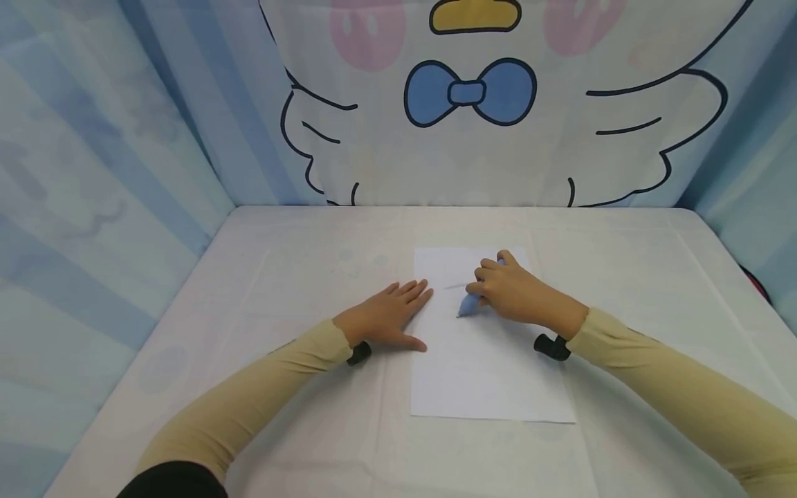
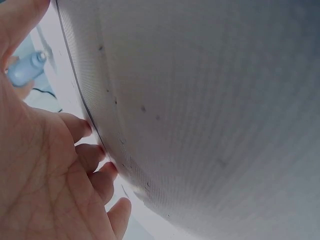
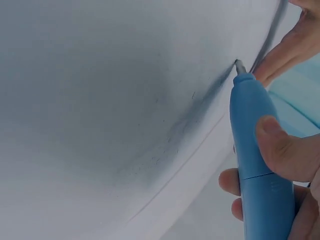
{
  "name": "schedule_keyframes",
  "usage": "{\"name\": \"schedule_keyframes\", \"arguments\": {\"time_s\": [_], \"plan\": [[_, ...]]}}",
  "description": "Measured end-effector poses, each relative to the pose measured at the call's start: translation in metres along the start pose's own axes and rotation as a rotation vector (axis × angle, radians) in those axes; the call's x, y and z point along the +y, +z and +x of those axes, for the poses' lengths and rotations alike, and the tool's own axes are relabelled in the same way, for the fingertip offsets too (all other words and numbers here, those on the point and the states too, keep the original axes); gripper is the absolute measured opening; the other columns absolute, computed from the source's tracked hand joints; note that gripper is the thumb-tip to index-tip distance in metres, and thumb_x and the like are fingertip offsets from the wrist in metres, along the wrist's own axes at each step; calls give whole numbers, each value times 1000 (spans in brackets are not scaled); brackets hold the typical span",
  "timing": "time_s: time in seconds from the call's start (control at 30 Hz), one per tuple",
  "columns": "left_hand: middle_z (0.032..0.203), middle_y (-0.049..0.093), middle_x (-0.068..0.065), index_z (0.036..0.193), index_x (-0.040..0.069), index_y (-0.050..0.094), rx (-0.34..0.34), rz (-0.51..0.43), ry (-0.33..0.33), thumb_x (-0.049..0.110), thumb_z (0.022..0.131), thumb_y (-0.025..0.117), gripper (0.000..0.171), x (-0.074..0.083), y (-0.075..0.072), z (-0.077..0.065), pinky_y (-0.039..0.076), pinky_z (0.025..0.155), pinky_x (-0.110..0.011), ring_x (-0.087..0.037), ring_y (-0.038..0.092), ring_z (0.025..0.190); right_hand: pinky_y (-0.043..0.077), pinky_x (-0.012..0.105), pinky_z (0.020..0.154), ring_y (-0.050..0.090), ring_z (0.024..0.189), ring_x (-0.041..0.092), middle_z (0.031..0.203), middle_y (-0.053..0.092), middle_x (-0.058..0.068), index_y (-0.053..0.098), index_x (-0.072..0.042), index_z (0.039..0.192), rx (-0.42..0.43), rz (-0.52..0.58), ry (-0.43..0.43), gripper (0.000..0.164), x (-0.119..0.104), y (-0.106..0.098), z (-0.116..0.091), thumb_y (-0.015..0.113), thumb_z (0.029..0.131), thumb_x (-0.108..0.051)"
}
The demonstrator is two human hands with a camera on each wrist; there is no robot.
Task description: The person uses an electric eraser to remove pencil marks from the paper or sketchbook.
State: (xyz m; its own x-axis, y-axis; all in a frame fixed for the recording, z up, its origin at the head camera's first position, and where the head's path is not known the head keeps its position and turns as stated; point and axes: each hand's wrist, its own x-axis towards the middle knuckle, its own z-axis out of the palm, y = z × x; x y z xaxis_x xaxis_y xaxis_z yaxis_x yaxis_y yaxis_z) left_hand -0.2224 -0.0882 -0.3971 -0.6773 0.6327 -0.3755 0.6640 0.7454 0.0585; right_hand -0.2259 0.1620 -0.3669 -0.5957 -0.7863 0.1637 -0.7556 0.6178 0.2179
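A white sheet of paper [image 1: 492, 384] lies on the cloth-covered table. My right hand [image 1: 513, 290] grips a thick blue pen-shaped tool [image 3: 262, 145] with a narrow grey tip, thumb on one side and fingers curled round the other. In the head view the tool slants down to the left, its tip at the paper's upper left part. A thin faint line [image 1: 457, 286] runs across the sheet just above that tip. My left hand [image 1: 392, 315] lies flat with fingers spread, its fingertips and thumb tip at the paper's left edge.
The white tablecloth [image 1: 299, 277] spreads to both sides of the paper. Behind the table hangs a curtain with a cartoon figure and a blue bow tie [image 1: 467, 92]. Striped blue cloth [image 1: 75, 277] closes off the left side. Dark wrist cameras [image 1: 552, 347] hang under the sleeves.
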Motion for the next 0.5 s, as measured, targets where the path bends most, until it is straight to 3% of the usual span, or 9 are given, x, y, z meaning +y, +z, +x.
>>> {"name": "schedule_keyframes", "arguments": {"time_s": [0.5], "plan": [[160,0,-4,153,15,5,17,-4,-6,73,80,48,103,1,0,-1,8,121,-41,-20,5,148,42,53,87,55,85,22,85,65,5,71,-13,95,-16,-6,16,20,1,-1,-2,77,76,-19]]}}
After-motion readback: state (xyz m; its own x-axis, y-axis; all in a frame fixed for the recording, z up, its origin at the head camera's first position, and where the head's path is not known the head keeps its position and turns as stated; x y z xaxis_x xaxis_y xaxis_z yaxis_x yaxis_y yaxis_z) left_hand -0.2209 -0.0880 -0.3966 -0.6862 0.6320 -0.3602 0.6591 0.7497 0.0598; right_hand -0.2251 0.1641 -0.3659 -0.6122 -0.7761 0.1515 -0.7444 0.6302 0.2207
